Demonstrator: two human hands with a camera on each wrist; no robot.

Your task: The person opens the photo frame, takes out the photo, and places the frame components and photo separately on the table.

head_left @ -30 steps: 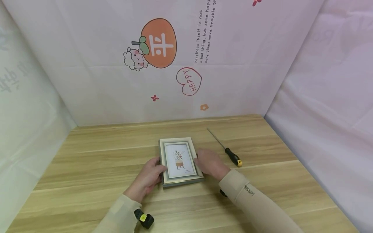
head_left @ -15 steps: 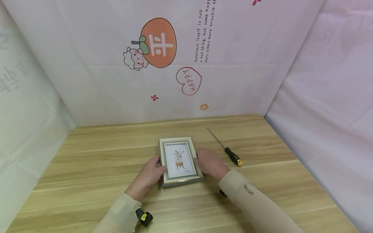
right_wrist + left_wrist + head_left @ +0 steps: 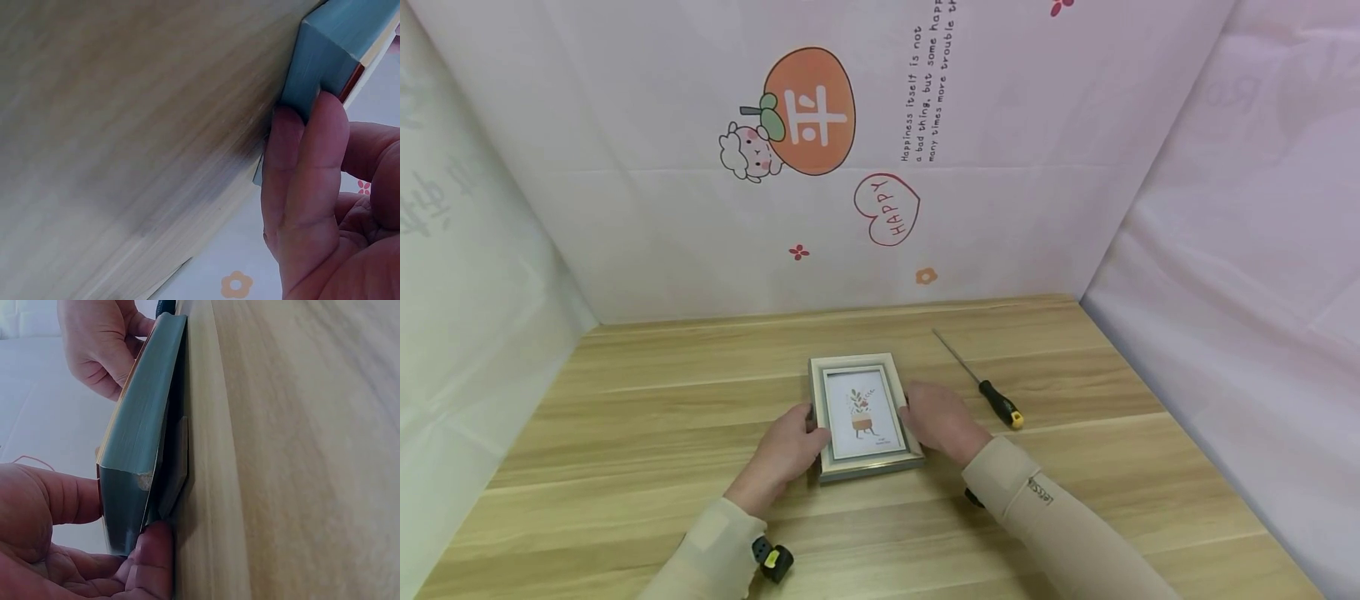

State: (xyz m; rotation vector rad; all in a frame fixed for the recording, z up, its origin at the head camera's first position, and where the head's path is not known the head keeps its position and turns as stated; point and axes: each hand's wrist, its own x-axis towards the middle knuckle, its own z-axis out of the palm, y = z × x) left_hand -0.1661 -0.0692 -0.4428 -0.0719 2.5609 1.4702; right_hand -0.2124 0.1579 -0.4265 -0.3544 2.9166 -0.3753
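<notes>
A cream and grey-blue picture frame (image 3: 872, 463), showing a print of a potted plant (image 3: 862, 421), lies face up in the middle of the table in the head view. My left hand (image 3: 781, 450) grips its left edge, thumb over the front border and fingers underneath. At the right edge, my right hand (image 3: 942, 417) pinches the frame, fingertips (image 3: 328, 115) against its blue-grey side in the right wrist view. From the left wrist, the frame's near end stands a little off the wood, and a flat piece (image 3: 179, 465) at its back shows in the gap.
A screwdriver (image 3: 1000, 404) with a black and yellow handle lies right of the frame, its shaft pointing to the back. Printed white cloth (image 3: 700, 250) walls the wooden table (image 3: 647, 433) at the back and both sides.
My left hand has shifted very slightly, its thumb a touch further over the front border. The frame, my right hand and the screwdriver stay where they were.
</notes>
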